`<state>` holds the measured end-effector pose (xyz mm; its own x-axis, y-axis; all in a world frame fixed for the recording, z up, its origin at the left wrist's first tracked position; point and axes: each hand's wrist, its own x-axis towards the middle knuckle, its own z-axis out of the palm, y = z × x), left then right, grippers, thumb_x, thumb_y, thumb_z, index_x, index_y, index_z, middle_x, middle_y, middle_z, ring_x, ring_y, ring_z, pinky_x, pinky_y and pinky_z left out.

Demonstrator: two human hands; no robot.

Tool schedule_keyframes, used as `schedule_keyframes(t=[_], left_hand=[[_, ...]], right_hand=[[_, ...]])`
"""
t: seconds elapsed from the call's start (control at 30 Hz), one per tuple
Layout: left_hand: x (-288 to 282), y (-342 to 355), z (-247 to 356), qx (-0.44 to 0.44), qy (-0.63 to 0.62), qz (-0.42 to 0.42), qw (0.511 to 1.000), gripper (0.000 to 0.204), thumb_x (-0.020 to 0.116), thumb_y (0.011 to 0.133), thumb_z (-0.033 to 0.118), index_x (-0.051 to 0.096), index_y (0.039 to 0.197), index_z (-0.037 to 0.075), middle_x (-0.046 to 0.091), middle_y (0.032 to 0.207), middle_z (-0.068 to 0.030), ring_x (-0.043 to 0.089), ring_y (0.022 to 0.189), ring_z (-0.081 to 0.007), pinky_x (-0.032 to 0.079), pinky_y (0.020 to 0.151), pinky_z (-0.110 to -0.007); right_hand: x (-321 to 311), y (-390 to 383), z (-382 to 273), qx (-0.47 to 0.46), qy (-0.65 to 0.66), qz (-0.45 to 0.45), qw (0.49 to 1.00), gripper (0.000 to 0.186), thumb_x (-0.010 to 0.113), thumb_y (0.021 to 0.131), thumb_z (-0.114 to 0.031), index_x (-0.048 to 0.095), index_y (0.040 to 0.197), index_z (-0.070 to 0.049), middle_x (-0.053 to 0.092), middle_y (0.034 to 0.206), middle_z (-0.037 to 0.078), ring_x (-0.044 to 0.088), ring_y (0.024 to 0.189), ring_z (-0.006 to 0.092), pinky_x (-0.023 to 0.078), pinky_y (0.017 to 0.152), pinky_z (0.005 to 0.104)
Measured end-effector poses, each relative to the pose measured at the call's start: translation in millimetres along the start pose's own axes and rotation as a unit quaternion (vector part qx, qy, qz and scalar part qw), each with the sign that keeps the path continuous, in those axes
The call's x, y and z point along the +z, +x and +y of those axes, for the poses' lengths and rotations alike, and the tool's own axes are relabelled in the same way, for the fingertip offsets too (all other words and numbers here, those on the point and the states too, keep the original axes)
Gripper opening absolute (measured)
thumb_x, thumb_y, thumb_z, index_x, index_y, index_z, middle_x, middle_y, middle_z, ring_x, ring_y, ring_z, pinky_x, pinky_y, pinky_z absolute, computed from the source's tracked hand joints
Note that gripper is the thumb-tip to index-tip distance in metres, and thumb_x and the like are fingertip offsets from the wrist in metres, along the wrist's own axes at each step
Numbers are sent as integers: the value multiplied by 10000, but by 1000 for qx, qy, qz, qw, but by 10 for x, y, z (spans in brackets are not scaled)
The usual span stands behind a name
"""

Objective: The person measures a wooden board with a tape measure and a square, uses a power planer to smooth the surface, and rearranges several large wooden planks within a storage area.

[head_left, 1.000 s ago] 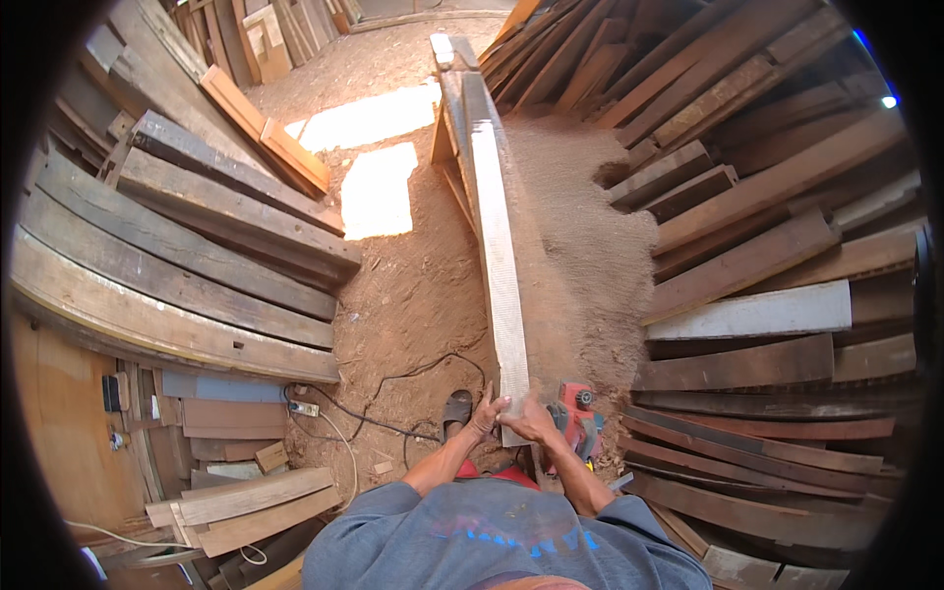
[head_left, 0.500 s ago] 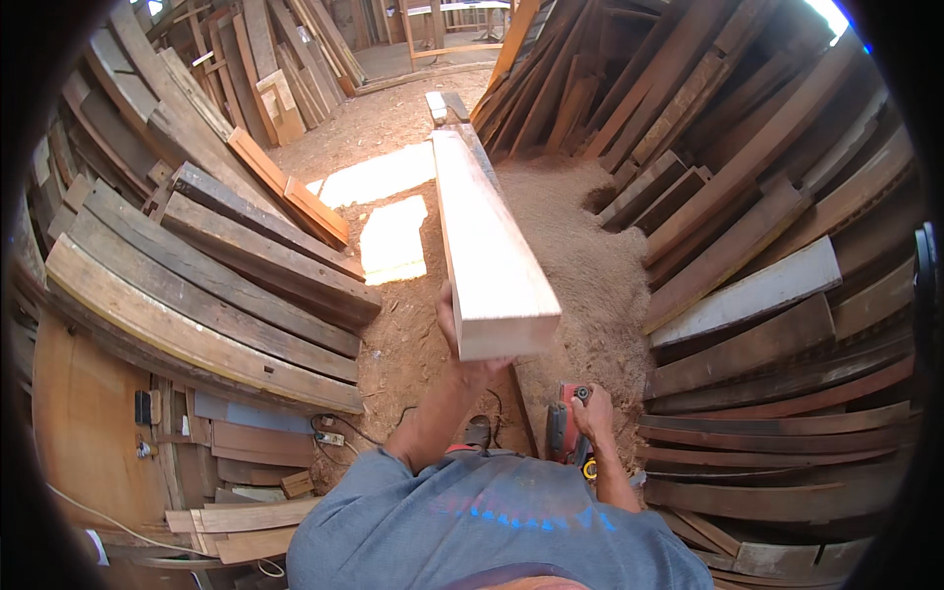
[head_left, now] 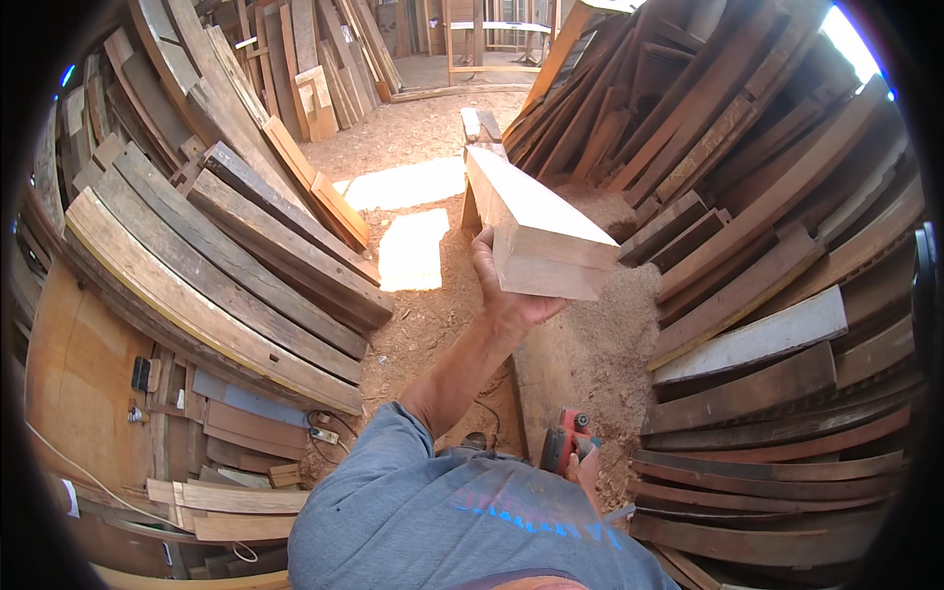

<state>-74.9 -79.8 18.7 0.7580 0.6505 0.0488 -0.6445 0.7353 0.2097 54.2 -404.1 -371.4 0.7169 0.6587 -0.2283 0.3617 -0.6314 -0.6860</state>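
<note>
Because the red power tool (head_left: 562, 441) is a compact, hard-cased machine, it should feel dense for its size and is best taken by its handle. On it rests the right hand (head_left: 584, 470), low beside the grey shirt (head_left: 433, 511); tool and sleeve cover most of the fingers, though they appear closed around the rear of it.

Just ahead, a plank (head_left: 551, 379) dusted with sawdust runs away from the body. Above it, in front of the chest, the wooden beam (head_left: 539, 228) is held with its squared near end up toward the head. Thick and long, it ought to be heavy and quite stiff, hardly fragile except for a corner that could dent. Its pale faces look smooth, so a dry palm could slip, and a one-handed hold at the end invites it to roll; support from beneath, well across the width, suits it best.

The left hand (head_left: 503, 303) reaches forward and is spread wide, gripping the near end's lower left corner, part of it up the side face and part under the bottom edge.

Farther on, the beam narrows with distance toward a small pale block (head_left: 471, 125), beyond which shavings cover the floor (head_left: 418, 113).
</note>
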Motion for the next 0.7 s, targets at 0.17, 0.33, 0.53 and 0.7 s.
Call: schedule_keyframes(t=[0.17,0.33,0.53,0.7], left_hand=[[-138,77,25,-8,-15,-72,997,856,319,861,741,443,1457,139,526,1286,-116,543,1204,-292,512,908,-523],[-120,91,-5,-3,-31,-68,997,808,345,877,704,477,1440,138,552,1287,-111,577,1179,-280,522,902,-512],[-268,-11,-63,-24,28,-52,998,770,420,878,714,511,1403,159,585,1282,-89,585,1184,-273,515,958,-496],[-1042,-370,-522,-36,75,87,993,670,579,940,540,499,1391,51,678,1169,-137,693,1079,-278,588,912,-484]], right_hand=[[-12,31,59,17,12,-36,999,678,654,880,-221,374,1430,59,545,1305,338,504,1260,492,385,1076,533],[3,45,126,9,26,-35,999,680,679,871,-236,393,1412,59,525,1330,329,486,1277,486,378,1078,530],[81,44,254,29,133,-52,989,539,742,878,-297,515,1237,35,662,988,171,674,875,307,533,731,439],[110,83,318,117,278,-117,946,282,762,834,-78,574,1039,-34,654,767,60,637,575,163,508,494,318]])
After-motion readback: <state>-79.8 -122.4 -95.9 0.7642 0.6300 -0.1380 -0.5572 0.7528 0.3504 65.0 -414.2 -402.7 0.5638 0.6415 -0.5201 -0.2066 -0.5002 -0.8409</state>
